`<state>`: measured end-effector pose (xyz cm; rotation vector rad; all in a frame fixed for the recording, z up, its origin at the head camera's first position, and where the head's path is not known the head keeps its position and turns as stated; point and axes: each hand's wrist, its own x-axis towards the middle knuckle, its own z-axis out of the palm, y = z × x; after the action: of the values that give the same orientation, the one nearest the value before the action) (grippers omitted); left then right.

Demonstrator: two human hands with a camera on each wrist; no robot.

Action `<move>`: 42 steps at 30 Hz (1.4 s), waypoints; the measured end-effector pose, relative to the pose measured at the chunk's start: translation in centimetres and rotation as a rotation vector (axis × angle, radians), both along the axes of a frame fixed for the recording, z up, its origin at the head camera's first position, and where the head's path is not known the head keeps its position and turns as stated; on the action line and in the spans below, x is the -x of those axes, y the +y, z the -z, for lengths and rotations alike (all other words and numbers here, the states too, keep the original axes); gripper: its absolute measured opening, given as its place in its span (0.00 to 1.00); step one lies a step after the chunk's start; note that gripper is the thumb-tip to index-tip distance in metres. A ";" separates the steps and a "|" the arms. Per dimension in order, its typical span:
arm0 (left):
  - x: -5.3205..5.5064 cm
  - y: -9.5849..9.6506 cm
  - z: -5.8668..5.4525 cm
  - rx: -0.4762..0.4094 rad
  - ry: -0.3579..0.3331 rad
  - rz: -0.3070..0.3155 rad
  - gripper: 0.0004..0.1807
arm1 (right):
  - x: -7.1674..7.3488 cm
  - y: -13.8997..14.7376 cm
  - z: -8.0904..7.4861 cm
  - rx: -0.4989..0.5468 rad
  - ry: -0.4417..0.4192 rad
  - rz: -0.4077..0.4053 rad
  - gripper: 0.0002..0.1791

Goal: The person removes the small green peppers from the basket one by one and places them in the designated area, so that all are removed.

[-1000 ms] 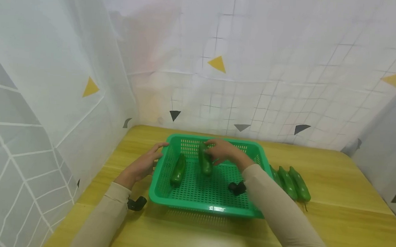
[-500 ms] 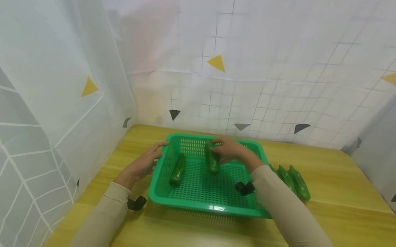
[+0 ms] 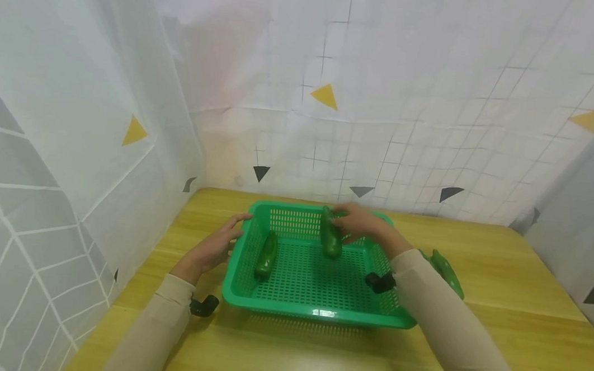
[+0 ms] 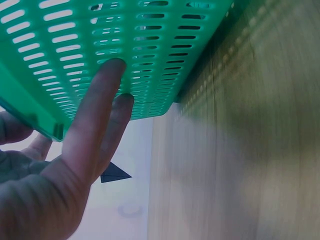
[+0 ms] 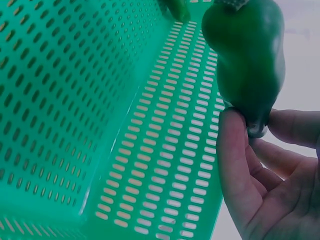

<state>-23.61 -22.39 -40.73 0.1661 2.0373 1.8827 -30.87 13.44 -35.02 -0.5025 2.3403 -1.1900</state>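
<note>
R hand (image 3: 359,220) pinches green pepper (image 3: 331,236) btwn thumb & fingers over basket (image 3: 290,308); L hand (image 3: 214,248), fingers nearly straight, touches basket's outer side.

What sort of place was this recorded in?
Probably a makeshift recording booth: white patterned sheets hang behind and beside a yellowish wood-grain table, which bears a green perforated plastic basket.

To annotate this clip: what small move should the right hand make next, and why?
Probably carry the held pepper rightward out of the green basket: the right hand pinches it, raised; it has shifted right over the last second, and more peppers lie on the table on that side.
</note>
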 end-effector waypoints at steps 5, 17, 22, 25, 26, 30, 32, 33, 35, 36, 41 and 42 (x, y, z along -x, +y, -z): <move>-0.1 0.0 -0.2 0.004 0.001 0.003 0.29 | -0.3 0.7 -0.4 -0.012 0.017 0.005 0.28; -0.1 0.0 -0.1 -0.003 0.002 0.012 0.28 | -0.4 2.2 -0.6 0.002 0.017 0.040 0.26; -0.1 0.0 -0.1 -0.001 0.006 0.008 0.28 | -0.5 3.0 -1.5 -0.024 0.033 0.051 0.26; 0.0 0.0 -0.1 0.002 0.007 0.006 0.28 | -0.6 3.6 -1.9 -0.041 0.037 0.057 0.27; 0.0 0.0 0.0 0.002 0.007 0.006 0.28 | -0.6 3.8 -1.9 -0.043 0.034 0.066 0.27; -0.1 0.1 0.0 -0.004 0.001 0.005 0.29 | -0.6 4.7 -2.0 -0.043 0.031 0.081 0.27; -0.1 0.1 -0.1 -0.007 -0.003 0.004 0.29 | -0.6 5.1 -1.9 -0.040 0.025 0.090 0.26; -0.1 0.1 -0.1 -0.007 -0.003 0.005 0.29 | -0.5 5.3 -1.9 -0.040 0.023 0.091 0.26; -0.2 0.1 -0.1 -0.007 -0.005 0.006 0.29 | -0.4 5.8 -1.8 -0.038 0.019 0.098 0.26; -0.1 0.1 -0.1 -0.007 -0.005 0.006 0.29 | -0.4 6.0 -1.8 -0.038 0.020 0.099 0.26; -0.1 0.1 -0.2 -0.012 -0.005 0.004 0.29 | -0.2 6.9 -1.8 -0.018 0.028 0.102 0.26; -0.1 0.1 -0.2 -0.013 -0.005 0.004 0.29 | -0.3 7.0 -1.8 -0.014 0.030 0.099 0.26</move>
<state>-23.51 -22.34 -40.58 0.1685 2.0204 1.8921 -30.62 20.45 -33.19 -0.4060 2.4222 -1.2171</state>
